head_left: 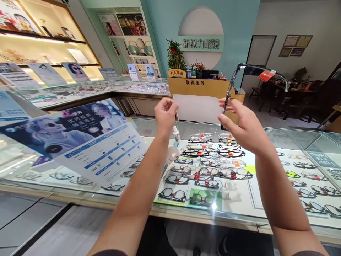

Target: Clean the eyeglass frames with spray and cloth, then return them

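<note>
My right hand [243, 126] holds a pair of dark-framed eyeglasses [227, 94] between thumb and fingers, raised above the glass counter. One temple reaches up and to the right, with an orange-red tag [266, 75] on it. The front is seen nearly edge-on. Level with it, to the left, my left hand [166, 113] is closed in a pinch, apart from the glasses; whatever is between its fingertips, if anything, is hidden. Below both hands, rows of eyeglasses [205, 153] with dark and clear frames lie on the counter, several carrying red or orange tags.
A glass display counter [239, 219] runs across in front of me. On its left stands a large printed sign [106, 149]. A small white spray bottle [176, 134] and a pale crumpled piece [172, 154] are near my left forearm. A yellow service desk [197, 89] stands beyond.
</note>
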Tool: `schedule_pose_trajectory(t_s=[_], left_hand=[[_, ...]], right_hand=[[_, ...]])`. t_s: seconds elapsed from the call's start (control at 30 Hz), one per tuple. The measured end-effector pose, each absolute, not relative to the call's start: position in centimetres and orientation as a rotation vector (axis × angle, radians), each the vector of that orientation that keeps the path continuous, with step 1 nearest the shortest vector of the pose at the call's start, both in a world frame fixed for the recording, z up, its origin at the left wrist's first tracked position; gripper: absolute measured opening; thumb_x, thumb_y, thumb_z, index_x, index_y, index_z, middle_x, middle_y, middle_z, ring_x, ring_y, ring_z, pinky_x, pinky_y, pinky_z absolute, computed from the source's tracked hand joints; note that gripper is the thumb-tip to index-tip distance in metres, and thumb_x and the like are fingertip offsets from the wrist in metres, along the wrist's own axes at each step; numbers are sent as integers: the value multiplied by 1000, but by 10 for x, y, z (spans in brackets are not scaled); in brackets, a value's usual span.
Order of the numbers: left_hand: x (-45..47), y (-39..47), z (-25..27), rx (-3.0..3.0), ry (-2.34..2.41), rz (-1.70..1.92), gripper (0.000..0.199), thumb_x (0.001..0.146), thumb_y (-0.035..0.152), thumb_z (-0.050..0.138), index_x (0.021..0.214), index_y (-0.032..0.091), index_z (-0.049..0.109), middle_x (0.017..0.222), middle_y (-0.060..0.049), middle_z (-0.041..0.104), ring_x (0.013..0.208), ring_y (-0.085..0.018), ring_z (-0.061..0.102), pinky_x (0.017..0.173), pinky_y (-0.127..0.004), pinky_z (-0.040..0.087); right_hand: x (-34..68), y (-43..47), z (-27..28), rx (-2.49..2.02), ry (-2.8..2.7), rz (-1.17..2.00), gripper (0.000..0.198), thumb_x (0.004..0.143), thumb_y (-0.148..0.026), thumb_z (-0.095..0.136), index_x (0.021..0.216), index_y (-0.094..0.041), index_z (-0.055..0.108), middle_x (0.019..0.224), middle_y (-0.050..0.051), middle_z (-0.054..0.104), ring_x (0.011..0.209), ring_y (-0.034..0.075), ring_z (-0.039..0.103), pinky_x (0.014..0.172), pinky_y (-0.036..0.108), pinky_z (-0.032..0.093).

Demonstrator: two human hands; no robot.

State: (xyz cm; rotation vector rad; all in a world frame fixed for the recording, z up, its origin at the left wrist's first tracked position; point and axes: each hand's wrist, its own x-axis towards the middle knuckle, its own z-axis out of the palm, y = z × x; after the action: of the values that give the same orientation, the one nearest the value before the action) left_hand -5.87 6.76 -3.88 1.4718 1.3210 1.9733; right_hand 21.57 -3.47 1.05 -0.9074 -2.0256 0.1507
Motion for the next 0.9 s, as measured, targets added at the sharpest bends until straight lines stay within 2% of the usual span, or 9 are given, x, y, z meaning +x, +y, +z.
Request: schedule_pose_trajectory(t_s=[0.13,0.27,0.33,0.43,0.53,0.67,0.8,0.83,0.9], left_hand=[[-77,73,-93,1404,1698,1797,18,88,26,65,83,23,47,84,2,56,85,-14,56,88,-29,48],[-89,73,-130,1345,1931,1472,46,71,23,85,94,24,46,108,-5,64,109,-24,63,99,-35,47],[-92,74,-140,1327,1984,1299,52,64,20,89,93,25,46,105,-7,67,112,-30,66,99,-39,48],[-92,76,-146,1309,2021,1138,44,63,17,87,82,25,48,90,-7,69,110,-36,69,97,-42,49],[-88,76,-141,1299,2029,1149,35,66,18,82,75,25,49,85,-8,68,113,-39,68,95,-44,50],[-72,76,-115,1340,1860,1333,20,71,23,70,83,23,54,86,-5,66,103,-30,69,90,-39,54],[-40,72,-68,1388,1511,1476,25,72,32,57,96,25,51,89,0,63,83,-17,67,71,-30,58],[-31,69,-56,1389,1405,1501,28,69,33,58,95,26,49,85,1,60,76,-15,63,64,-28,56],[-14,60,-33,1323,1049,1562,32,60,32,63,87,26,47,72,3,50,61,-13,50,48,-23,42]], right_hand=[[216,-35,12,-890,-2020,111,40,105,-45,58,139,-26,65,144,12,73,127,32,70,112,57,56],[217,-37,13,-891,-2020,100,38,105,-44,56,138,-27,66,141,12,74,125,32,71,109,56,57],[217,-38,13,-904,-2024,92,37,105,-42,56,137,-26,66,140,12,75,123,32,71,108,56,57],[218,-39,14,-921,-2038,93,36,104,-40,56,134,-25,67,139,12,75,122,32,72,106,56,58],[218,-39,15,-914,-2046,103,35,104,-41,56,133,-25,67,139,12,75,123,33,72,105,55,58],[221,-39,17,-915,-2034,113,35,104,-41,57,133,-26,68,139,12,75,124,33,71,106,55,58],[224,-40,18,-908,-2016,158,34,103,-41,59,132,-24,68,139,13,75,124,32,71,108,54,57],[225,-40,18,-904,-2013,175,34,103,-41,60,131,-24,68,139,13,75,124,32,71,108,54,57],[226,-40,18,-894,-2014,208,34,103,-40,60,131,-23,68,139,13,74,124,31,71,109,53,57]])
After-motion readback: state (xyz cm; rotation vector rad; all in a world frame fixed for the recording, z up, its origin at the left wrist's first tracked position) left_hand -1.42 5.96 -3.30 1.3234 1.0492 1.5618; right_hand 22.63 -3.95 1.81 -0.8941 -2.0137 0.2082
